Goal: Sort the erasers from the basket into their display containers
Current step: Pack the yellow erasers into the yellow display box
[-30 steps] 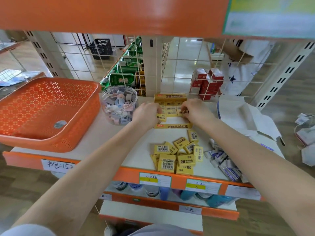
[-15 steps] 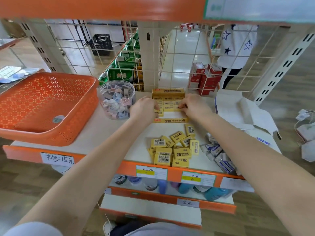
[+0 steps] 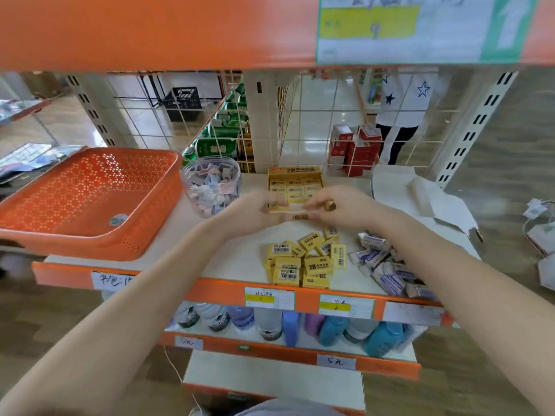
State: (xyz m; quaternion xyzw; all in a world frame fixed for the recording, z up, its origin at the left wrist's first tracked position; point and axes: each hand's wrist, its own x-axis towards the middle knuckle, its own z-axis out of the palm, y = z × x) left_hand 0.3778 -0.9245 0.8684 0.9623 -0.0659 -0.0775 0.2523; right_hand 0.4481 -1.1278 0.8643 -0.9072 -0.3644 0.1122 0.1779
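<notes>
Left hand (image 3: 255, 213) and right hand (image 3: 345, 207) met at the near edge of the yellow display box (image 3: 295, 178), grip too blurred to tell; loose yellow erasers (image 3: 303, 262) lay on the shelf (image 3: 243, 262) just nearer, closer to the right hand, axes mixed.

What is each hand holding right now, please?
Left hand: curled at the front of the yellow cardboard display box; grip cannot be told, blurred.
Right hand: pinches a small yellow rectangular eraser.
</notes>
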